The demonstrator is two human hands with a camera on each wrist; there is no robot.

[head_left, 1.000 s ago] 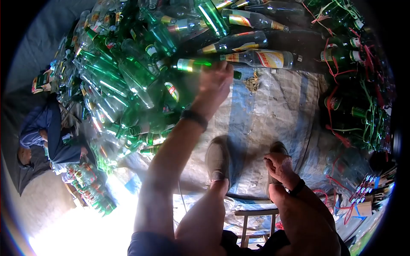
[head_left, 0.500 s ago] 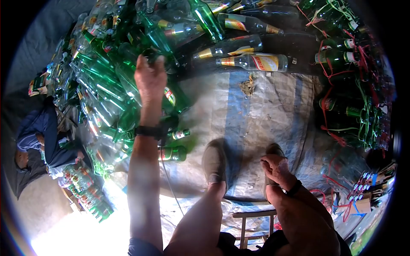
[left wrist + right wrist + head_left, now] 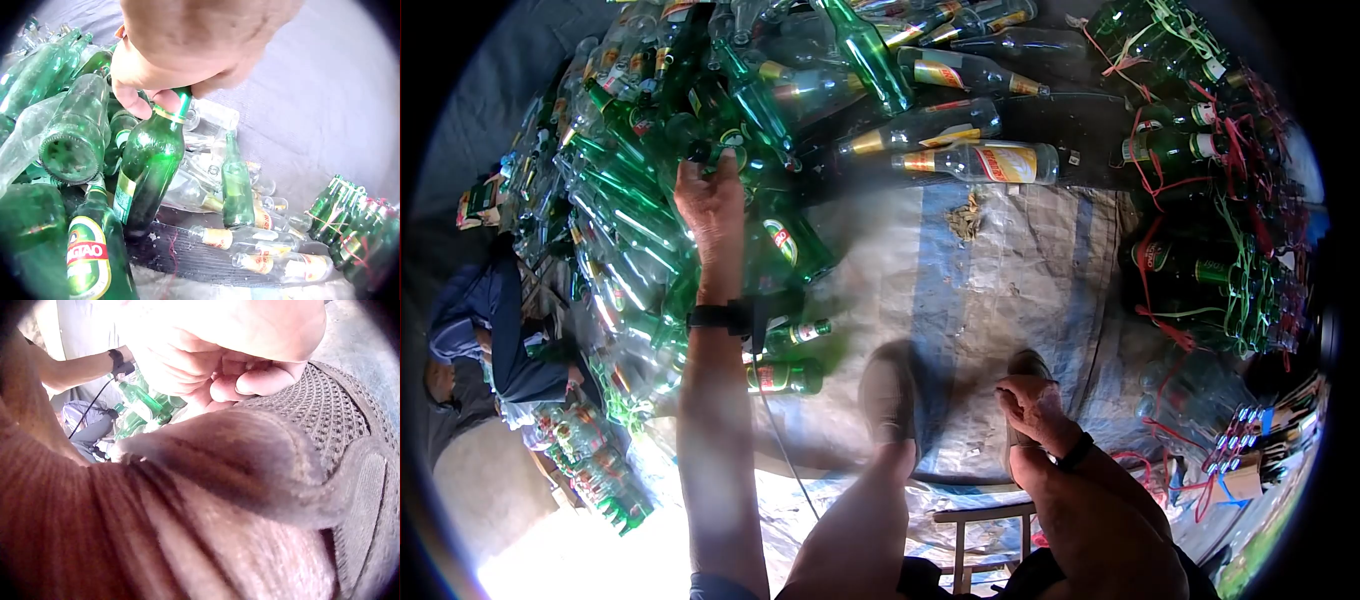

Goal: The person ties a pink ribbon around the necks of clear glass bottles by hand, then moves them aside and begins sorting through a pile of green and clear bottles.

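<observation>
My left hand [image 3: 710, 205] reaches over the heap of glass bottles on the left in the head view. In the left wrist view its thumb and fingers grip the neck of a green glass bottle [image 3: 155, 153], which stands slightly tilted with a pale label low on its side. Right below it lies a green bottle with a red-and-white oval label [image 3: 89, 253]. A clear greenish bottle [image 3: 75, 134] points its base outward beside the held one. Down by the right shoe [image 3: 1025, 365], my right hand [image 3: 1032, 408] hangs with loosely curled fingers and holds nothing.
Clear bottles with yellow-orange labels [image 3: 1005, 161] lie across the far side of a striped sheet [image 3: 1020, 270]. Tied green bottles [image 3: 1200, 265] stand at right. Two green bottles [image 3: 792, 377] lie near the left forearm. Another person [image 3: 495, 320] sits at far left.
My left hand has swung left from a green bottle beside the clear ones to the heap, and that bottle no longer lies there. My right hand stays by the shoe.
</observation>
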